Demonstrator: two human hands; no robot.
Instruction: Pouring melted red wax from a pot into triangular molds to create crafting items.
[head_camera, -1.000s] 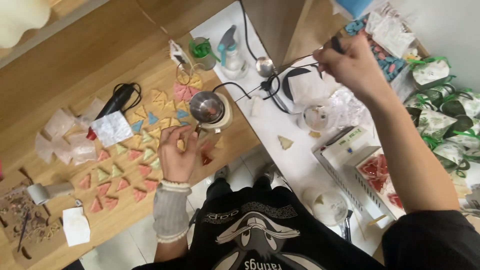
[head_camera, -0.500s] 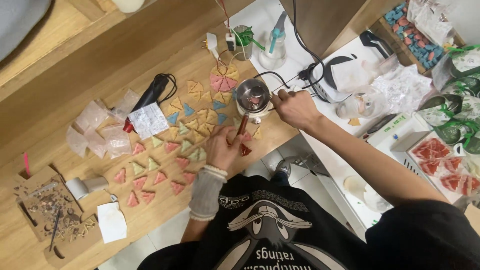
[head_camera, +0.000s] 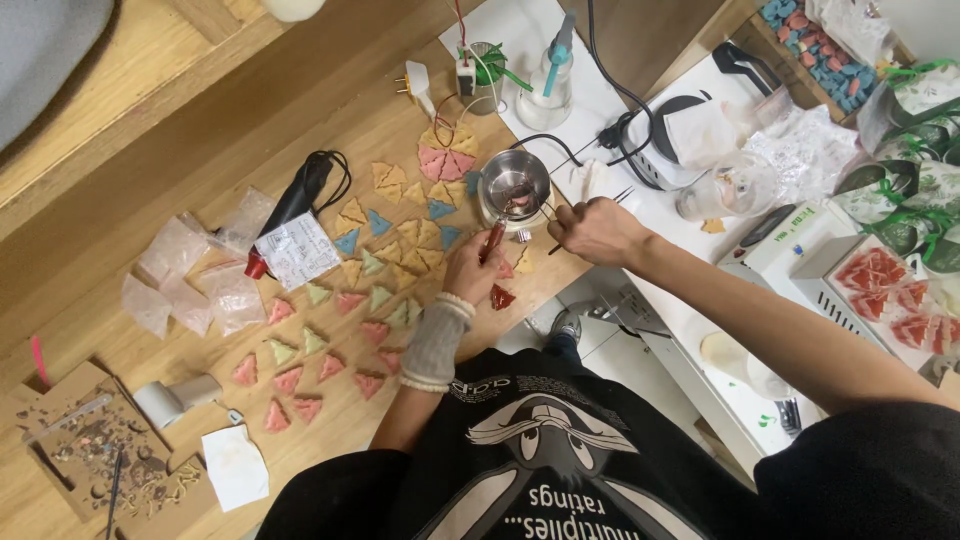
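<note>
Wooden tabletop carries rows of coloured triangles. Left hand (head_camera: 470, 268) pinches a red-handled tool (head_camera: 492, 240) just below the small metal pot (head_camera: 514, 186); right hand (head_camera: 598, 230) grips thin tweezers (head_camera: 585, 213), seemingly. Both should stay steady beside the pot's rim.

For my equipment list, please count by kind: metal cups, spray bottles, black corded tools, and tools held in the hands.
Metal cup: 1
Spray bottle: 1
Black corded tool: 1
Red-handled tool, left hand: 1
Thin tool, right hand: 1
Total: 5
</note>
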